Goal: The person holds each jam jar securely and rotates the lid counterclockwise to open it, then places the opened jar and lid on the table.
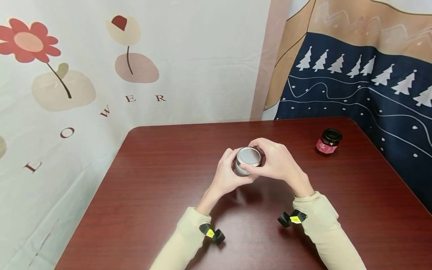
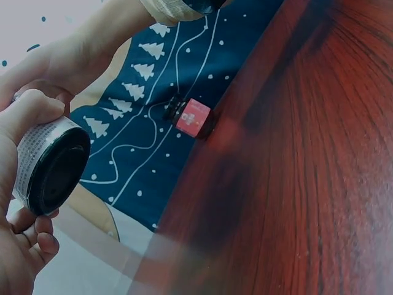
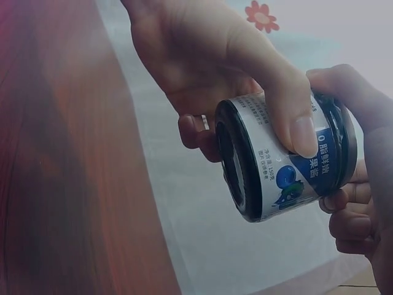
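Observation:
A small glass jam jar (image 1: 249, 156) with a silver lid is held up over the table between both hands. In the right wrist view, blueberries show on its white and blue label (image 3: 295, 178). My left hand (image 1: 227, 173) grips the jar's body, thumb pressed across the label. My right hand (image 1: 279, 160) has its thumb and fingers around the lid at the top end. The jar's dark base (image 2: 61, 173) faces the camera in the left wrist view.
A second jar (image 1: 329, 142), with a black lid and a pink-red label, stands at the table's back right. The dark red wooden table (image 1: 162, 180) ends at a printed cloth (image 1: 202, 67) behind and a navy tree-patterned cloth (image 1: 341, 86) on the right.

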`<control>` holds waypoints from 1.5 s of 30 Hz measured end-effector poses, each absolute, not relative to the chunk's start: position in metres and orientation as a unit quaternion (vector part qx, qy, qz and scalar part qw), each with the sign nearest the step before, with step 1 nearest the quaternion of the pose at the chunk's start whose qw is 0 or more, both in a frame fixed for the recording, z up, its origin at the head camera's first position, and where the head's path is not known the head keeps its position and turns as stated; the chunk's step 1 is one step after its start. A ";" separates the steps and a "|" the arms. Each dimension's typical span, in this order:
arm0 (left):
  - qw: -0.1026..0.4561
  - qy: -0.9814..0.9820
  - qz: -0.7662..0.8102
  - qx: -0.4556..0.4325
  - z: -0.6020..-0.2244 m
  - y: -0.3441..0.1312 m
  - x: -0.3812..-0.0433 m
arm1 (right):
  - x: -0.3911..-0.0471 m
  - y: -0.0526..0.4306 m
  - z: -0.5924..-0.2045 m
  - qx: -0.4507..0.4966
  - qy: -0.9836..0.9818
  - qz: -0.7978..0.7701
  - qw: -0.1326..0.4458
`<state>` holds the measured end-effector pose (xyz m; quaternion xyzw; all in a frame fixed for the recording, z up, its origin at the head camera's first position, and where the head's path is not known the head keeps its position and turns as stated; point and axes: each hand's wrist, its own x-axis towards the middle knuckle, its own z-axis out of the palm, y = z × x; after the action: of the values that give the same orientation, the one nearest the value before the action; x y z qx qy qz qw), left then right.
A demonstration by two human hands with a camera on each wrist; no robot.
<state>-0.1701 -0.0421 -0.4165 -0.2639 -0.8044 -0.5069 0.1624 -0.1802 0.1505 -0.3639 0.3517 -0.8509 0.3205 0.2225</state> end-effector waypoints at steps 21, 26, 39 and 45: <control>0.193 -0.802 -0.497 -0.270 -0.412 -0.058 -0.171 | -0.180 0.134 -0.360 0.360 -0.842 0.326 0.233; 0.213 -0.807 -0.484 -0.262 -0.410 -0.059 -0.171 | -0.179 0.133 -0.359 0.355 -0.845 0.333 0.220; 0.271 -0.861 -0.386 -0.190 -0.409 -0.054 -0.165 | -0.180 0.130 -0.362 0.328 -0.865 0.323 0.198; 0.289 -0.873 -0.353 -0.171 -0.410 -0.053 -0.163 | -0.179 0.129 -0.362 0.307 -0.879 0.316 0.180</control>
<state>-0.1627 -0.0526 -0.4100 -0.1710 -0.8732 -0.3532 0.2890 -0.1792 0.1287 -0.3624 0.3071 -0.8793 0.3164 0.1799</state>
